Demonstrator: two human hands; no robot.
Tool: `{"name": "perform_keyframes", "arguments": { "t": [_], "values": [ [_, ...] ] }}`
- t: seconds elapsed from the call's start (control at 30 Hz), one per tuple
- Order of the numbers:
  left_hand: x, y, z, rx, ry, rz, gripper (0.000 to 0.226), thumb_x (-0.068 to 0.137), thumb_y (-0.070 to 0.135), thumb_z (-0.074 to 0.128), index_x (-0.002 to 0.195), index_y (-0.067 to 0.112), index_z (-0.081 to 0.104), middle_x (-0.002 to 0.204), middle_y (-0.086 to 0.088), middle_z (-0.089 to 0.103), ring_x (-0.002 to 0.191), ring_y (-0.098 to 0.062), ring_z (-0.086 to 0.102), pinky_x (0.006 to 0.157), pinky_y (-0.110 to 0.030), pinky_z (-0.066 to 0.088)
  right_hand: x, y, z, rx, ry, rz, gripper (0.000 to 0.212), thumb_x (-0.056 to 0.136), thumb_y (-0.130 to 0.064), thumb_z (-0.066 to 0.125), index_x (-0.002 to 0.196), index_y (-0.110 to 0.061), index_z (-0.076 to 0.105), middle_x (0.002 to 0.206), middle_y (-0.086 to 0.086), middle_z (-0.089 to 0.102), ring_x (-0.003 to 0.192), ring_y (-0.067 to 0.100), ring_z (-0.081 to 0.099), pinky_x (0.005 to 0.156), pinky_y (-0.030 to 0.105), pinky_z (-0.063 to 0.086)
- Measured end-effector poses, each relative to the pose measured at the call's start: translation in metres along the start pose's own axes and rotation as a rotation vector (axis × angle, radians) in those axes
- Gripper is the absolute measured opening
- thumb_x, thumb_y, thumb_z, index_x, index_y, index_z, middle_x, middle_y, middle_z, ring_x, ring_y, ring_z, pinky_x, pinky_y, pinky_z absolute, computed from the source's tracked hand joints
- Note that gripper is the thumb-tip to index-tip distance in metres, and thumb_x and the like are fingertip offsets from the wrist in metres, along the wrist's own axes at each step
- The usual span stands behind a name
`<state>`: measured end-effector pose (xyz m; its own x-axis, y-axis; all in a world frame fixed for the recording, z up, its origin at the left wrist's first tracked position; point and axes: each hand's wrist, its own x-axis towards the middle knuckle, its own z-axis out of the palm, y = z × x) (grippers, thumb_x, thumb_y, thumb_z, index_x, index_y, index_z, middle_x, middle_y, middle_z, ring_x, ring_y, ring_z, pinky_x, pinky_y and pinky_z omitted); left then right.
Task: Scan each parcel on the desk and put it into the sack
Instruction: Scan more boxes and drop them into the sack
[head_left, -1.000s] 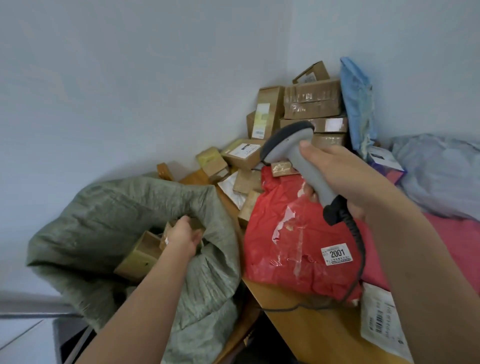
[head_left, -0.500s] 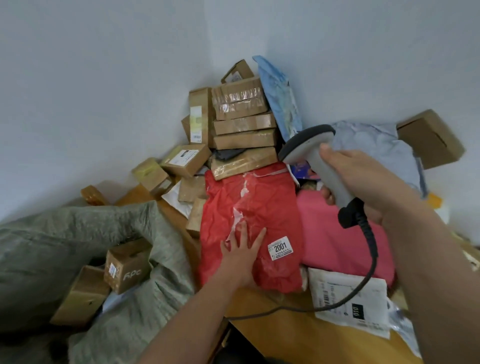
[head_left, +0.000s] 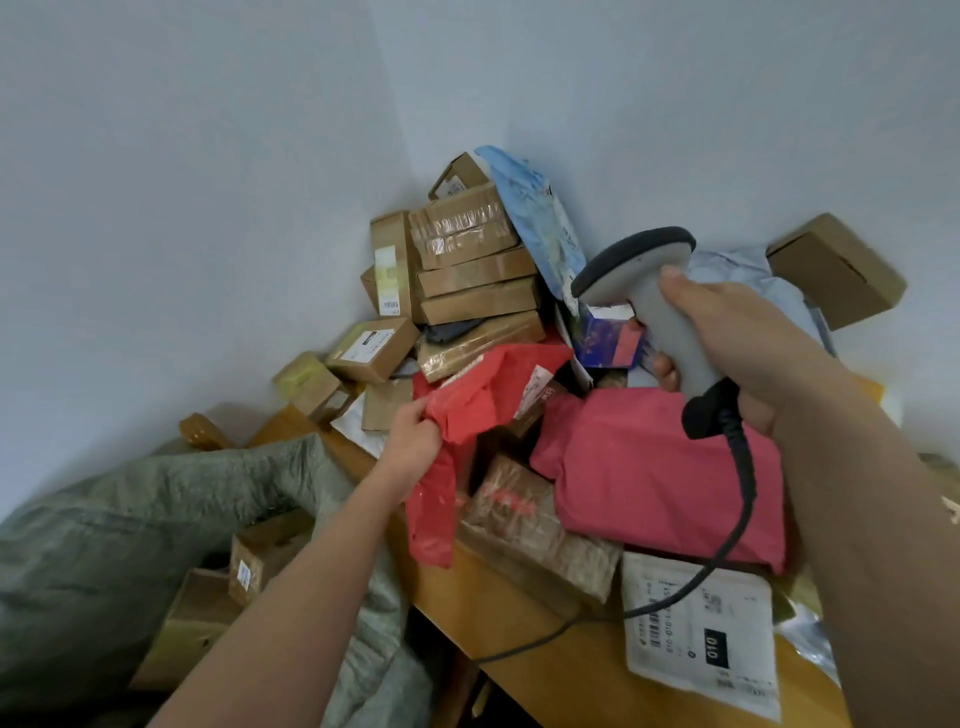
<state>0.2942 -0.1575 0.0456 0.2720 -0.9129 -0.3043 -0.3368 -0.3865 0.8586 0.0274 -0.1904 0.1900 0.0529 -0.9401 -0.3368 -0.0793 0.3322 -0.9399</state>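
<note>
now left hand (head_left: 413, 434) clutching red parcel (head_left: 467, 410), long axis steeply upright; right hand (head_left: 727, 332) around scanner (head_left: 654, 291)

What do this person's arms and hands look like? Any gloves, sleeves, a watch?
Both arms are bare as far as the picture shows: no sleeves reach the forearms. The left hand and the right hand wear no gloves. No watch, bracelet or ring shows on the wrists or fingers that can be seen, though parts of the fingers are hidden.

walls (head_left: 208, 182): pale, bare | meet in corner behind desk pile
</note>
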Motion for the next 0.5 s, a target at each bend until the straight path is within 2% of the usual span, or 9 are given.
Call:
{"name": "perform_keyframes", "arguments": {
  "t": [0.03, 0.13, 0.2, 0.23, 0.27, 0.33, 0.4, 0.43, 0.5],
  "values": [
    [-0.001, 0.011, -0.004, -0.075, 0.021, 0.016, 0.028, 0.094, -0.002, 0.044, 0.094, 0.008, 0.071, 0.083, -0.006, 0.068, 0.082, -0.027, 0.064, 0.072, -0.035, 0.051, -0.002, -0.003, -0.001, 0.029, 0.016, -0.010, 0.041, 0.100, -0.046, 0.049, 0.094, -0.007, 0.060, 0.071, 0.017, 0.058, 0.053, 0.024, 0.049, 0.054, 0.033, 0.039],
    [-0.004, 0.041, -0.013, -0.314, 0.029, 0.085, 0.029, 0.095, 0.005, 0.049, 0.098, 0.021, 0.073, 0.095, -0.008, 0.074, 0.092, -0.028, 0.070, 0.081, -0.039, 0.058, -0.008, -0.010, -0.003, 0.083, 0.061, -0.049, 0.038, 0.102, -0.043, 0.047, 0.093, -0.008, 0.059, 0.085, 0.020, 0.058, 0.051, 0.023, 0.048, 0.052, 0.033, 0.040],
    [-0.004, 0.061, -0.017, -0.509, -0.004, 0.097, 0.031, 0.094, 0.003, 0.044, 0.088, 0.019, 0.070, 0.083, -0.007, 0.072, 0.075, -0.022, 0.070, 0.070, -0.035, 0.059, -0.013, -0.015, -0.006, 0.119, 0.090, -0.064, 0.037, 0.103, -0.041, 0.046, 0.093, -0.008, 0.060, 0.091, 0.019, 0.057, 0.049, 0.021, 0.048, 0.049, 0.031, 0.042],
    [-0.004, 0.072, -0.019, -0.581, -0.001, 0.074, 0.032, 0.093, 0.006, 0.042, 0.073, 0.019, 0.063, 0.065, -0.003, 0.064, 0.057, -0.017, 0.062, 0.058, -0.029, 0.053, -0.016, -0.017, -0.009, 0.144, 0.097, -0.066, 0.037, 0.103, -0.041, 0.046, 0.097, -0.007, 0.060, 0.093, 0.017, 0.057, 0.047, 0.019, 0.049, 0.046, 0.027, 0.043],
    [-0.004, 0.081, -0.022, -0.642, 0.014, 0.034, 0.034, 0.091, 0.013, 0.043, 0.059, 0.021, 0.051, 0.051, 0.003, 0.049, 0.044, -0.012, 0.047, 0.051, -0.026, 0.041, -0.018, -0.019, -0.011, 0.173, 0.103, -0.062, 0.038, 0.103, -0.041, 0.046, 0.103, -0.006, 0.060, 0.094, 0.016, 0.058, 0.045, 0.016, 0.049, 0.044, 0.023, 0.044],
    [-0.007, 0.096, -0.027, -0.775, 0.042, -0.002, 0.051, 0.094, 0.025, 0.045, 0.044, 0.024, 0.035, 0.040, 0.010, 0.029, 0.038, -0.006, 0.025, 0.049, -0.021, 0.029, -0.023, -0.022, -0.016, 0.203, 0.119, -0.066, 0.038, 0.103, -0.041, 0.046, 0.106, -0.007, 0.062, 0.092, 0.012, 0.061, 0.045, 0.015, 0.049, 0.044, 0.021, 0.044],
    [-0.015, 0.108, -0.035, -0.950, 0.079, 0.021, 0.058, 0.092, 0.012, 0.037, 0.035, 0.022, 0.030, 0.035, 0.012, 0.025, 0.034, -0.003, 0.020, 0.041, -0.015, 0.028, -0.027, -0.024, -0.022, 0.173, 0.136, -0.095, 0.037, 0.102, -0.042, 0.046, 0.096, -0.010, 0.064, 0.086, 0.010, 0.062, 0.046, 0.016, 0.050, 0.048, 0.026, 0.044],
    [-0.020, 0.110, -0.039, -1.027, 0.101, 0.036, 0.051, 0.080, 0.004, 0.034, 0.033, 0.022, 0.030, 0.035, 0.012, 0.026, 0.033, -0.003, 0.021, 0.038, -0.013, 0.027, -0.029, -0.024, -0.025, 0.162, 0.142, -0.108, 0.037, 0.102, -0.043, 0.046, 0.094, -0.012, 0.064, 0.086, 0.008, 0.064, 0.046, 0.016, 0.051, 0.050, 0.028, 0.044],
    [-0.026, 0.106, -0.042, -1.108, 0.176, 0.024, 0.032, 0.058, 0.005, 0.035, 0.032, 0.023, 0.031, 0.035, 0.011, 0.028, 0.033, -0.004, 0.025, 0.039, -0.011, 0.029, -0.032, -0.024, -0.029, 0.163, 0.149, -0.112, 0.035, 0.102, -0.043, 0.046, 0.096, -0.014, 0.064, 0.088, 0.005, 0.067, 0.046, 0.015, 0.052, 0.050, 0.028, 0.045]
  ]
}}
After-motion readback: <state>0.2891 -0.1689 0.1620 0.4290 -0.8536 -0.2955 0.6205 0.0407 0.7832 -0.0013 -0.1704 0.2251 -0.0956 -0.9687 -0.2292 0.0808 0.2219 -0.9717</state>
